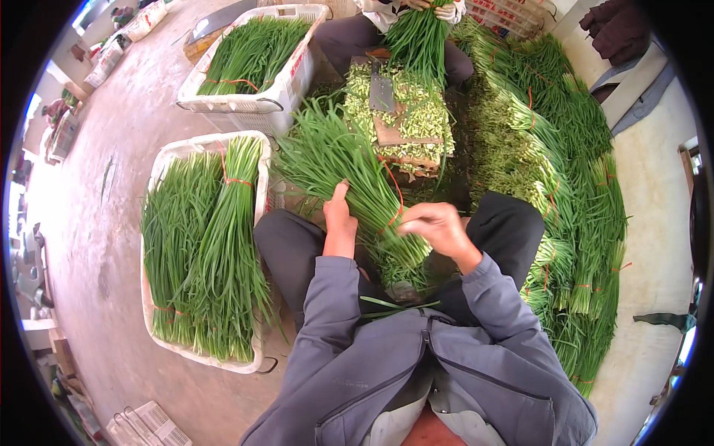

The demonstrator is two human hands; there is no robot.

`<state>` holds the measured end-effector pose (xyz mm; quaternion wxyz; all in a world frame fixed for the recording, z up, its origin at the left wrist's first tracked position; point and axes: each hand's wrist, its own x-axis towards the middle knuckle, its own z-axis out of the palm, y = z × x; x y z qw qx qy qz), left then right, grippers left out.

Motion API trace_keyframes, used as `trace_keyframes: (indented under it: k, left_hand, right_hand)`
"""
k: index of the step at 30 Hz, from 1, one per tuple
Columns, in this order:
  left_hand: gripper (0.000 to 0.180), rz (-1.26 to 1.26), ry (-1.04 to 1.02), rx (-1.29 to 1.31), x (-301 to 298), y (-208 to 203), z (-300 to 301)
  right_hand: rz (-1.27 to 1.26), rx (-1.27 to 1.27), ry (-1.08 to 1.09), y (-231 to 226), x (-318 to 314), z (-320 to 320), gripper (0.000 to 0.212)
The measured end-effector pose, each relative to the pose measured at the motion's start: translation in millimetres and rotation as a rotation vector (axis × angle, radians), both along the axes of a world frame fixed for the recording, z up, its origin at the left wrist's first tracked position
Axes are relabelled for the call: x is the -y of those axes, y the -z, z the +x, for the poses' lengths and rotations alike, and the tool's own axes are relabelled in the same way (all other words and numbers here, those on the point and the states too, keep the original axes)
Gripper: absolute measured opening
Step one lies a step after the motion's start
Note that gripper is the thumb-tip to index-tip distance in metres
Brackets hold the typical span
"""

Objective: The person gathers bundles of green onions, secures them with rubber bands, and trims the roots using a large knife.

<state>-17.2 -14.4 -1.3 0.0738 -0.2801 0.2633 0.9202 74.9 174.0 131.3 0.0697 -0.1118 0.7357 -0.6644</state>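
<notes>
- My left hand is bracing the green bundle, slanting between both hands, apparently against tipping — finger grip unclear.
- My right hand is meeting the red tie — fingertips blurring, clamping uncertain.

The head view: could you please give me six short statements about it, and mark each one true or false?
1. The left hand is at the bunch of chives before the person. True.
2. The right hand holds the cleaver. False: the cleaver lies on the cutting board; the hand is by the bunch's cut end.
3. The red-orange tie on this bunch is blue. False: it is red-orange.
4. A white crate of chives stands to the person's left. True.
5. The co-worker's hands are empty. False: they hold another bunch.
6. More tied chives are piled at the right. True.
</notes>
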Motion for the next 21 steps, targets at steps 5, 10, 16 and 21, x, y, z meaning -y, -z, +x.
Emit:
trace_keyframes:
  k: [5, 10, 16, 21]
  left_hand:
    - [0.031, 0.031, -0.068, 0.04, 16.5, 18.5, -6.8]
    - [0.031, 0.032, -0.084, -0.019, 1.9, -4.8, -0.8]
    - [0.031, -0.062, -0.101, -0.099, 0.2, -4.5, -0.1]
    - [0.034, -0.028, -0.098, -0.066, 12.1, 4.0, 3.1]
  right_hand:
    - [-0.321, 0.043, 0.305, -15.2, -36.0, -10.9, 0.004]
    - [1.035, -0.223, 0.11, 8.0, -70.8, -29.0, 0.017]
    - [0.826, -0.46, 0.174, 40.0, 37.3, -14.3, 0.026]
    - [0.465, -0.335, -0.338, 42.2, 29.3, -0.2, 0.012]
